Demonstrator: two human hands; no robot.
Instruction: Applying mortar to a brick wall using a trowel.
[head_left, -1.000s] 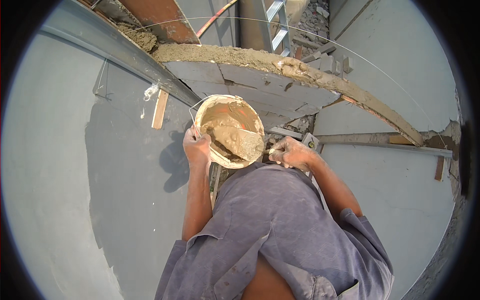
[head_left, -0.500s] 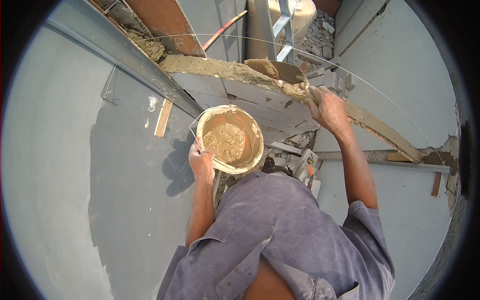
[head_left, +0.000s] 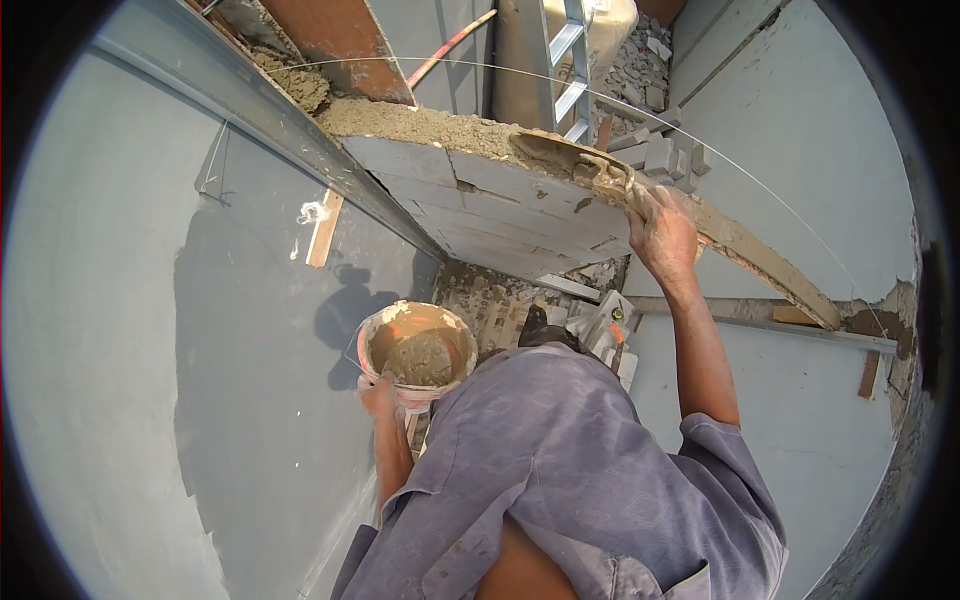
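My left hand (head_left: 379, 394) grips the rim of a mortar-smeared bucket (head_left: 432, 389), which is held close to my body at the left. Wet mortar (head_left: 425, 357) lies inside it. My right hand (head_left: 664, 232) is closed round the handle of a trowel (head_left: 553, 153); the handle itself is mostly hidden by fingers and mortar. The trowel's blade lies low along the top of a block wall (head_left: 480, 212), against the mortar bed (head_left: 430, 127) spread there.
A thin string (head_left: 730, 170) stretches over the wall. Beyond it stand an aluminium ladder (head_left: 567, 42) and piled grey blocks (head_left: 660, 158). A steel post (head_left: 270, 135) rises at the wall's left end. Rubble and an orange-handled tool (head_left: 617, 330) lie near my feet.
The bucket has come down and left, toward my body, in my left hand. My right hand has lowered the trowel slightly and flattened its blade against the wall top.
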